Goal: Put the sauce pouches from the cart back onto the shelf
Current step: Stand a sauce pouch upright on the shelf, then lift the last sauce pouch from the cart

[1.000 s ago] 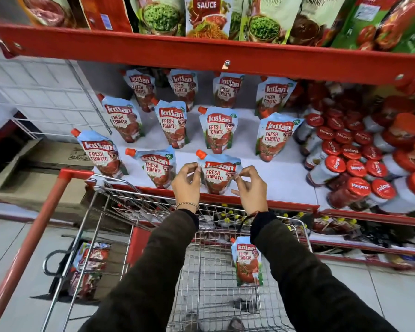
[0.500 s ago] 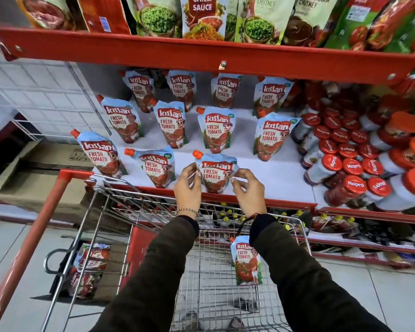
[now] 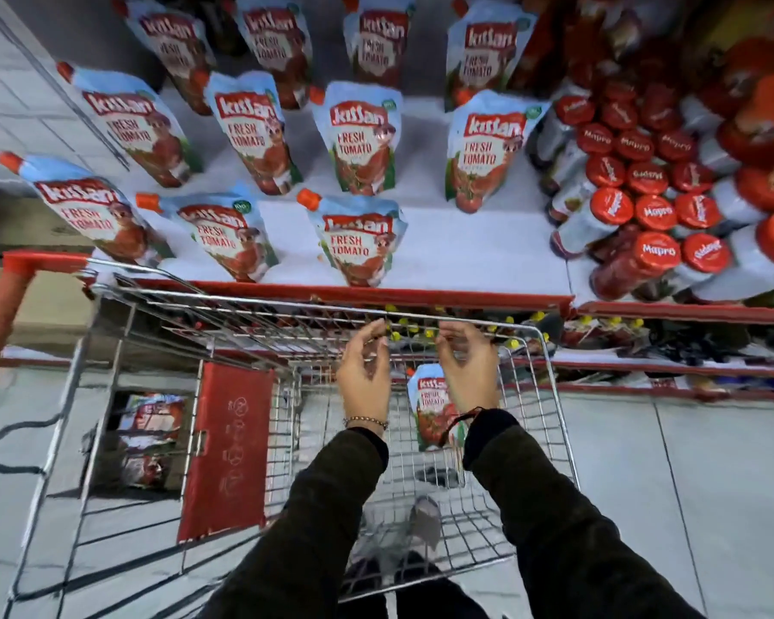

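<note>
One blue-and-red tomato sauce pouch (image 3: pixel 430 406) stands in the cart (image 3: pixel 550 373), both hands' grips loose, empty.

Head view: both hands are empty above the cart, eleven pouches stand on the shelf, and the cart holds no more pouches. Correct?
Not quite. The head view shows one pouch left in the cart, partly behind the right hand. The rest holds: the left hand is empty too, and eleven pouches stand on the shelf.

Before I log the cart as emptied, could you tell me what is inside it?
One sauce pouch stands in the cart, partly hidden by the right hand. The sleeves cover the near basket floor.
</note>
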